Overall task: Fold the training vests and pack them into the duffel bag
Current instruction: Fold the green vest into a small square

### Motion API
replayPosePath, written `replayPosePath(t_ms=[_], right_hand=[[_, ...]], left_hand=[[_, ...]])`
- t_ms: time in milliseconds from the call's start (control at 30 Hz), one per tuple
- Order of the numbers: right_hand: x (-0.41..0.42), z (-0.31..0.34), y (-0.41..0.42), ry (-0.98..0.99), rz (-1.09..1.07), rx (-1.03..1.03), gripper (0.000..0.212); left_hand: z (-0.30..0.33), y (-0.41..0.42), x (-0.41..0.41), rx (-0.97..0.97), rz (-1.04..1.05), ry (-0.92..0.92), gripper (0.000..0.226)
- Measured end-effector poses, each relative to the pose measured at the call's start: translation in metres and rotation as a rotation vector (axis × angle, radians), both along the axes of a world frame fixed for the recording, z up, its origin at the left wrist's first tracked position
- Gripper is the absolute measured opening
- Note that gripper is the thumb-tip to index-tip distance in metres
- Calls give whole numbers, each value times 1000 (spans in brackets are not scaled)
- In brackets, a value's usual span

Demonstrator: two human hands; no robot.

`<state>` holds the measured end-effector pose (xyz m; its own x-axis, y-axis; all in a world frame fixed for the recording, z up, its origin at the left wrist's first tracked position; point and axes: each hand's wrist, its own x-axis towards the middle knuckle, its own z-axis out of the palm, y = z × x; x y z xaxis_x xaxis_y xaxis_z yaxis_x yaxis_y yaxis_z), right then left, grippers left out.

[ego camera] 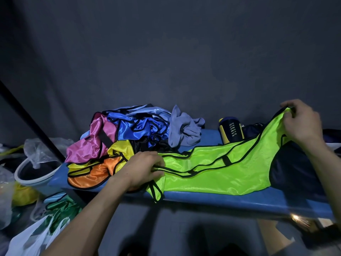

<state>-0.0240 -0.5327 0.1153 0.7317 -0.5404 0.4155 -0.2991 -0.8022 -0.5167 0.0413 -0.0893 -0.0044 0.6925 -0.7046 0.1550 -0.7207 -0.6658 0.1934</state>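
A lime-green training vest (217, 169) with black trim lies stretched across the blue table (239, 199). My left hand (145, 167) grips its left end near the table's middle. My right hand (302, 122) pinches its other end and holds it raised at the right. Under the vest's right part lies the dark navy duffel bag (295, 169). A heap of other vests sits at the back left: pink (88, 143), blue (140, 128), yellow (120, 148) and orange (92, 174).
A grey-blue cloth (184, 128) tops the heap. A dark and yellow ball (231, 131) stands behind the green vest. Left of the table are a white bucket (35, 174), plastic bags (24, 241), a green vest (62, 206) and a slanted black pole (27, 117).
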Motion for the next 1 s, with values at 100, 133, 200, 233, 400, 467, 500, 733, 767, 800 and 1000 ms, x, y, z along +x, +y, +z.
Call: replayPosePath(t_ms=[100,133,200,233,400,467,500,733,767,800,1000], right_hand=[[-1,1,0,-3,2,-1,31],[-1,1,0,-3,0,-1,31],[-1,1,0,-4,-2,4,31],[-1,1,0,-3,-3,6,31],[1,2,0,-4,-2,4,30],[0,2,-1,-1,0,0,30],[0,2,-2,0,0,-2,30],[2,1,-5,14,-21,-6,30],[3,0,-6,16,-24,-7,30],[3,0,-6,20,-23,-6,30],[3,1,-6,39,-22,-13,30]], left_hand=[[1,1,-1,-57,41,-15,14],[1,-1,-1,-71,65,-48,13],[-3,-8,-1,-58,99,-116,15],[-5,-12,-1,-36,111,-142,16],[-14,-23,3,40,172,-178,24],[-14,-27,2,62,180,-167,27],[-14,-29,3,82,186,-156,29],[-12,-34,8,222,275,-127,35],[-12,-34,8,251,273,-141,37],[-13,-35,7,285,270,-160,38],[-25,-37,6,429,236,-231,49]])
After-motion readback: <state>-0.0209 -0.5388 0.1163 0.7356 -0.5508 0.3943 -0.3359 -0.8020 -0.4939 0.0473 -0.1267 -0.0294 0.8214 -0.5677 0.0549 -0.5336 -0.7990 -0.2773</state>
